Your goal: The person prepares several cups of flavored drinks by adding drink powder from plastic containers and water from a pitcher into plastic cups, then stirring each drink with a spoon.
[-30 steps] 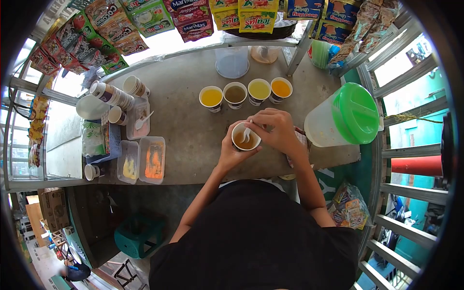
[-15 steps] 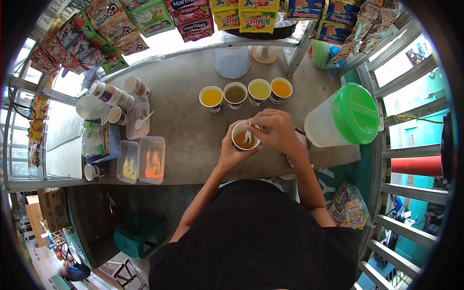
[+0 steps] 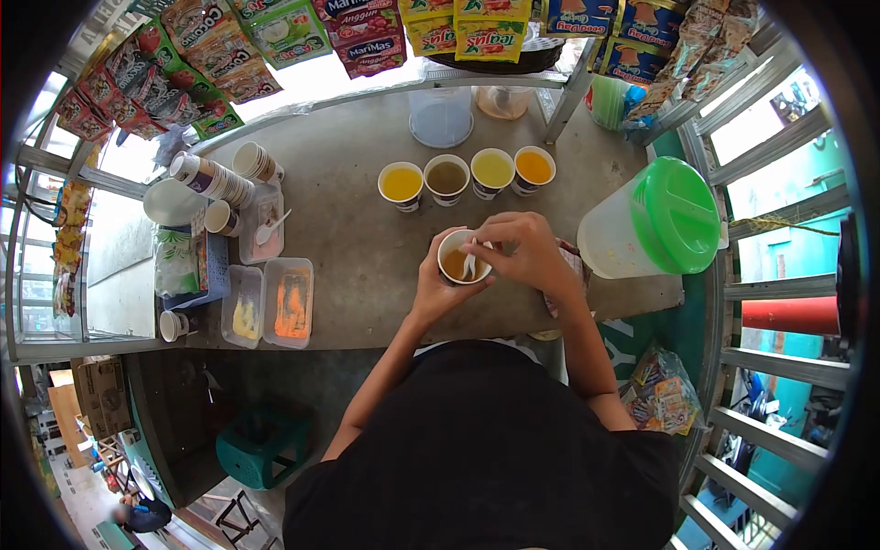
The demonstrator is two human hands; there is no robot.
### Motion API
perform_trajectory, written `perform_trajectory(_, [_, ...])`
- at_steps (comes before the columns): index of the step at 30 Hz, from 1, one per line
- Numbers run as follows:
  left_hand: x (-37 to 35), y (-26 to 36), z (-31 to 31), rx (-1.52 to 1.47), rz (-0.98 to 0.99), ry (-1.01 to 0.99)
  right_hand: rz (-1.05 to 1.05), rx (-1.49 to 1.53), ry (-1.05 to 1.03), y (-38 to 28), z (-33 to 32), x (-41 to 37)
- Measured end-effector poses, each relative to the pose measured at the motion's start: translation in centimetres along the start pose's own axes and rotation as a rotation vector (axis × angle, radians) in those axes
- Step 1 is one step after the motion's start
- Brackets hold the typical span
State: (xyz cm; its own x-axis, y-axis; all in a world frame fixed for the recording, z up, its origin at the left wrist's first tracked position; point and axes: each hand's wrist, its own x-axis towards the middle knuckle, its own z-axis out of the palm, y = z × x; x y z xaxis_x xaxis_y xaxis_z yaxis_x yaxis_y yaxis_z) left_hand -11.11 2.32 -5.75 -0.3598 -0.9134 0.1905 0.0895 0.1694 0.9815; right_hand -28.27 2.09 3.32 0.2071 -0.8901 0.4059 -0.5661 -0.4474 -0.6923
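My left hand [image 3: 442, 290] is wrapped round a paper cup [image 3: 452, 246] with amber-brown liquid in it. Between the fingers of my right hand [image 3: 522, 246] is a white plastic spoon [image 3: 470, 266], its lower end dipped into that liquid. Beyond my hands several filled paper cups stand in a row: a yellow drink [image 3: 401, 183], a brownish drink [image 3: 446, 180], a pale yellow-green drink [image 3: 493, 170] and an orange drink [image 3: 533, 168]. Behind my right wrist lies a partly hidden packet [image 3: 570, 266].
A large jug with a green lid [image 3: 678, 215] stands at the right. On the left are stacked paper cups [image 3: 206, 179], a tray with orange powder [image 3: 293, 302], another with pale yellow powder [image 3: 245, 312] and a pink tray [image 3: 266, 215]. Drink sachets [image 3: 362, 41] hang overhead.
The spoon has shifted slightly within the cup, and my right fingers have moved a little with it. My left hand keeps its hold on the cup, nearly in the same place.
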Motion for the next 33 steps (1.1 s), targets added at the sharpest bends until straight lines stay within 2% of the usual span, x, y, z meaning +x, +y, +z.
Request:
perform_trajectory(2, [0.0, 0.1, 0.0, 0.009, -0.014, -0.012, 0.048, 0.181, -0.051, 0.0, 0.0, -0.1])
perform_trajectory(6, [-0.3, 1.0, 0.0, 0.024, -0.016, 0.001, 0.032, 0.017, 0.093, -0.7, -0.1, 0.0])
perform_trajectory(8, [-0.5, 1.4, 0.2, 0.002, -0.051, -0.003, 0.027, 0.144, -0.095, -1.4, -0.9, 0.0])
perform_trajectory(9, [-0.6, 1.4, 0.3, -0.003, -0.032, 0.004, 0.03, 0.143, -0.095, -1.3, -0.9, -0.1])
perform_trajectory(11, [-0.7, 1.4, 0.5, -0.011, -0.017, 0.014, 0.025, 0.027, 0.064, -1.0, -0.7, -0.4])
perform_trajectory(15, [-0.5, 1.2, 1.0, 0.047, 0.025, 0.092, 0.076, -0.052, 0.076, -2.9, -2.4, -1.4])
perform_trajectory(17, [-0.4, 1.8, 0.9, 0.13, 0.043, 0.168, 0.258, 0.005, 0.241, -2.6, -4.3, -3.2])
perform_trajectory(21, [-0.5, 2.6, -0.6, 0.153, 0.035, 0.312, -0.005, -0.463, 0.829, 0.6, -7.7, -10.8])
perform_trajectory(23, [-0.9, 2.4, -1.6, 0.164, 0.012, 0.331, 0.042, -0.415, 1.146, 1.1, -9.9, -12.5])
perform_trajectory(25, [-1.1, 2.5, -2.2, 0.144, -0.027, 0.364, 0.371, -0.532, 1.287, 1.3, -12.4, -13.8])
perform_trajectory(26, [-1.3, 2.2, -2.4, 0.146, -0.027, 0.362, 0.373, -0.531, 1.289, 2.0, -13.4, -14.4])
perform_trajectory(28, [-1.8, 1.4, -2.7, 0.088, -0.09, 0.389, 0.635, -0.188, 1.361, 3.9, -15.3, -15.5])
perform_trajectory(29, [-2.1, 1.1, -2.6, 0.09, -0.09, 0.387, 0.637, -0.187, 1.363, 4.8, -16.0, -16.1])
perform_trajectory(31, [-2.4, 0.7, -2.1, 0.124, -0.075, 0.395, 0.641, 0.393, 1.207, 6.3, -16.9, -16.6])
perform_trajectory(33, [-2.5, 0.2, -1.6, 0.134, -0.063, 0.371, 0.672, 0.449, 1.22, 7.5, -16.9, -16.2])
